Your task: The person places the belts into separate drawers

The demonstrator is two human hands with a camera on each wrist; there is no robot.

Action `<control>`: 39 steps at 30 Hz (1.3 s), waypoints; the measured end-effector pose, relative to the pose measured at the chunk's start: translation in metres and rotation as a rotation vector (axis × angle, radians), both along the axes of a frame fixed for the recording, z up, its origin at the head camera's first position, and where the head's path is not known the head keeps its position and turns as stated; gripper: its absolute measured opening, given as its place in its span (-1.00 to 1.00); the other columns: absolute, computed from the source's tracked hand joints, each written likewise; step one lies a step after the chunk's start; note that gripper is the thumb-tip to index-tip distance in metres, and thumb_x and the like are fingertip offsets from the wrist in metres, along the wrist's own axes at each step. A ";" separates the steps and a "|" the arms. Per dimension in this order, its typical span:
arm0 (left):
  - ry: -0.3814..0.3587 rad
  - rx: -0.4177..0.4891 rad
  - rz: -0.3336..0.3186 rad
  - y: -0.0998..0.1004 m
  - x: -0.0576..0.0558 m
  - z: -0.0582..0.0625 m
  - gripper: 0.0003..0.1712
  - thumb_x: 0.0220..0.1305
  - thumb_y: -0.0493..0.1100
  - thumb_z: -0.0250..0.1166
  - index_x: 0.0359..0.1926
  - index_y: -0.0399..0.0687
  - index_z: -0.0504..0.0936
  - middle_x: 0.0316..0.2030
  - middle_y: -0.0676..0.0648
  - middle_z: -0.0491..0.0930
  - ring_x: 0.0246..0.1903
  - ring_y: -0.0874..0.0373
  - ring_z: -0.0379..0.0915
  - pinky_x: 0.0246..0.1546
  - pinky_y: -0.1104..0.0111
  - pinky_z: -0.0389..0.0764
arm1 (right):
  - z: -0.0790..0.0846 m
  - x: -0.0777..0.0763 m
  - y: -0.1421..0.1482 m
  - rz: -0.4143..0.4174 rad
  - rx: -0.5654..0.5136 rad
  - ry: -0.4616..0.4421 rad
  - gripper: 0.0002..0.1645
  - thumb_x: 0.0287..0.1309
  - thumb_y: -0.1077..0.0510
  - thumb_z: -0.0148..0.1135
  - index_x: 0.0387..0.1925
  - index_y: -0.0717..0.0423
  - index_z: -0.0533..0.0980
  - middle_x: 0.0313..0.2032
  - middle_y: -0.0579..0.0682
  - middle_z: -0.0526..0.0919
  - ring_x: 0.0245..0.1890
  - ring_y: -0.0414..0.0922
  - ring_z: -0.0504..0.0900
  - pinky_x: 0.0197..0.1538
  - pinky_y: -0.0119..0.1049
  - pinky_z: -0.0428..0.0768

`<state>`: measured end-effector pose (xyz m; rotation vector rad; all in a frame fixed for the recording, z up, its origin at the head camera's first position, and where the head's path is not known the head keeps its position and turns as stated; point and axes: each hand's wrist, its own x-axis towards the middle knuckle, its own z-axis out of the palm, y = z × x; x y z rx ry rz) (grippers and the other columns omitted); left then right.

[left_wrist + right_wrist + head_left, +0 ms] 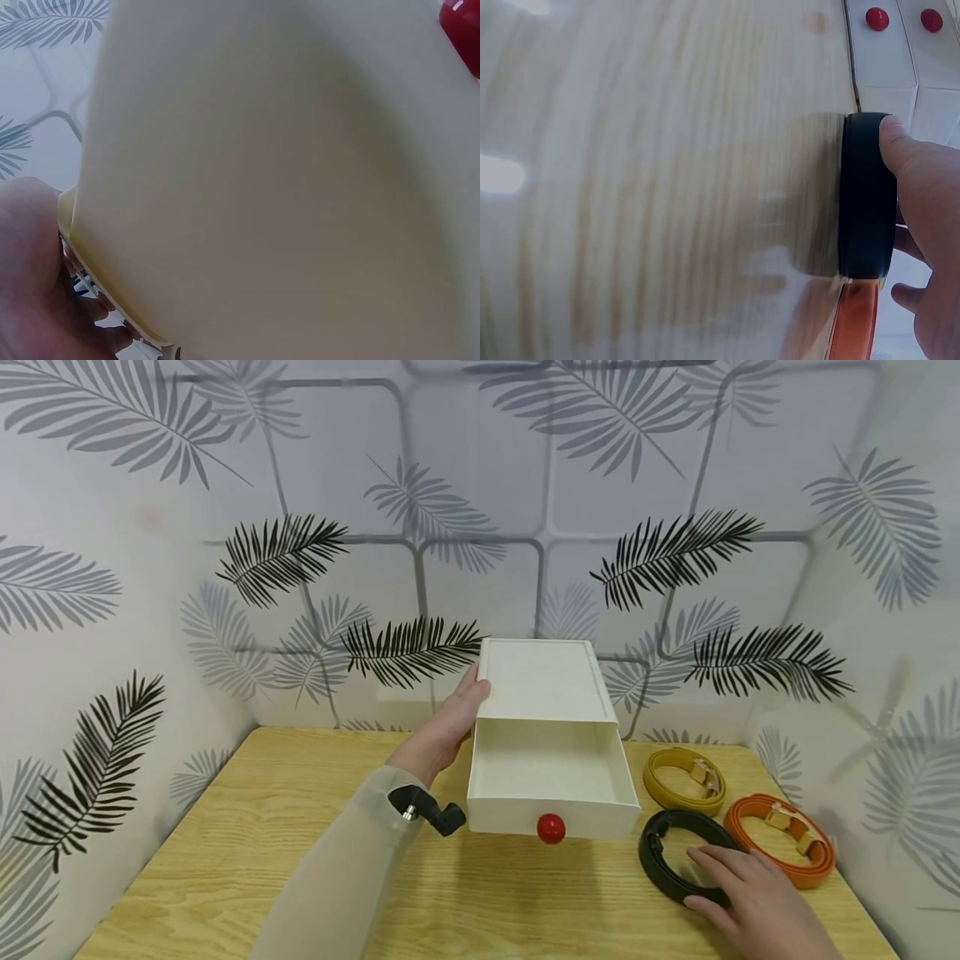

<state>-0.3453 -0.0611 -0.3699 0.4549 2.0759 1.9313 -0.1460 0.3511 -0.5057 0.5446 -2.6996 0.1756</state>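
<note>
My left hand (pixel 453 718) grips the left side of a white box with a pulled-out drawer (pixel 547 681). A red round knob (pixel 551 828) sits on the drawer's front, and its inner floor shows. In the left wrist view the box's pale side (pixel 247 187) fills most of the picture, the hand (pixel 30 262) at its lower left edge. My right hand (pixel 761 893) is over a coiled black belt (pixel 656 860), its fingers reaching across the ring. In the right wrist view the thumb touches the black belt's edge (pixel 866 195), the other fingers partly hidden behind.
A coiled yellow belt (pixel 660 793) and a coiled orange belt (pixel 821 868) lie on the wooden table (pixel 315 793) beside the black one. Leaf-patterned walls (pixel 480 485) close in the back and sides. White panels with red knobs (pixel 877 19) appear in the right wrist view.
</note>
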 end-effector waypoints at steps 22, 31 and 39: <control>-0.016 0.010 0.008 -0.001 0.001 0.001 -0.22 0.81 0.15 -0.16 0.82 0.44 -0.28 0.79 0.08 -0.29 0.73 -0.05 -0.33 0.64 -0.20 -0.05 | -0.010 -0.002 0.016 0.067 0.059 0.068 -0.56 0.11 -0.18 0.71 0.00 -0.20 0.82 0.00 -0.20 0.77 -0.01 -0.05 0.75 0.03 0.08 0.72; -0.014 0.006 0.007 0.000 0.001 0.002 -0.22 0.81 0.16 -0.18 0.82 0.44 -0.28 0.79 0.08 -0.28 0.73 -0.07 -0.32 0.64 -0.22 -0.07 | -0.016 -0.005 0.019 0.134 0.029 0.144 -0.60 -0.01 -0.08 0.78 -0.12 -0.26 0.78 -0.10 -0.35 0.68 -0.09 -0.19 0.66 -0.06 -0.12 0.70; -0.024 0.000 0.014 0.000 0.001 0.002 -0.22 0.80 0.16 -0.18 0.82 0.44 -0.28 0.79 0.07 -0.27 0.72 -0.07 -0.29 0.64 -0.22 -0.08 | -0.018 -0.004 0.019 0.117 0.013 0.136 -0.61 -0.02 -0.09 0.79 -0.21 -0.37 0.69 -0.19 -0.49 0.58 -0.15 -0.25 0.61 -0.11 -0.13 0.69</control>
